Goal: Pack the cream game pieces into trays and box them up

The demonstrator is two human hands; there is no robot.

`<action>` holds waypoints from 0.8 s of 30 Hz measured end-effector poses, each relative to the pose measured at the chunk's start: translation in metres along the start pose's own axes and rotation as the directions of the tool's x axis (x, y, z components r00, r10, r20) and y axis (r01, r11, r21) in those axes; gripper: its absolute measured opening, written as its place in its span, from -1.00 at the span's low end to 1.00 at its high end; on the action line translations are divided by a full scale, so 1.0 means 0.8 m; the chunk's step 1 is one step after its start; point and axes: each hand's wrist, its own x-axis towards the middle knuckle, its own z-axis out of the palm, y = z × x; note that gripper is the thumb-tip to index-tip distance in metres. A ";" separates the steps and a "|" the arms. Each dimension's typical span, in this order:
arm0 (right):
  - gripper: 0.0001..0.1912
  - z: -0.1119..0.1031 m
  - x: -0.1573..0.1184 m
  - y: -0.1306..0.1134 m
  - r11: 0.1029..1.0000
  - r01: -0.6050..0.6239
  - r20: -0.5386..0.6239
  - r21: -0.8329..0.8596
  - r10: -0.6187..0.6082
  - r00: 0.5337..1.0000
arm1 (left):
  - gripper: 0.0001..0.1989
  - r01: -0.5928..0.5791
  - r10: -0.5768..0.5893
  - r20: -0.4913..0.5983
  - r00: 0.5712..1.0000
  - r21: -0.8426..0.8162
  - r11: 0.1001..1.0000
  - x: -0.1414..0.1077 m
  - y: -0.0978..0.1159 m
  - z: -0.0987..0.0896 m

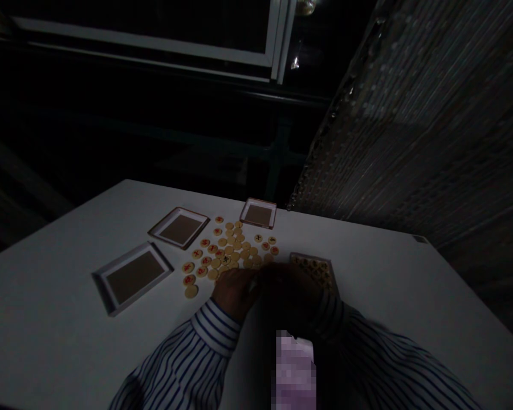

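The left hand [237, 289] and right hand [293, 289] are close together, the left bent, the right shadowed; whether they grip something, I cannot tell. Toward eleven o'clock, round pieces [229, 250] lie flat; toward two, a filled box [333, 274] shows its long axis only partly.

Dim room on my feed. I make out a white table [410, 296] with straight edges, the palest surface. Beyond it, a white frame [154, 43] borders a black pane. To the right I see a string curtain [419, 125] hanging at a slant in my view, faintly glinting. Floor lost in shadow.
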 end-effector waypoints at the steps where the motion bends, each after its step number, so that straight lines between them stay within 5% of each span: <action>1: -0.74 0.000 0.000 -0.001 1.000 -0.001 0.004 0.001 0.001 1.000 | -0.71 -0.005 0.005 -0.003 1.000 0.002 1.000 0.000 0.000 0.000; 10: -0.73 0.000 0.001 -0.003 0.996 -0.024 0.017 0.082 0.023 1.000 | -0.71 0.018 -0.016 0.057 0.998 -0.043 0.999 0.001 -0.006 0.003; 24: -0.72 0.010 0.003 0.015 0.993 0.104 0.077 0.061 -0.108 0.991 | -0.72 -0.028 0.037 0.109 0.993 -0.080 0.996 -0.001 -0.011 0.003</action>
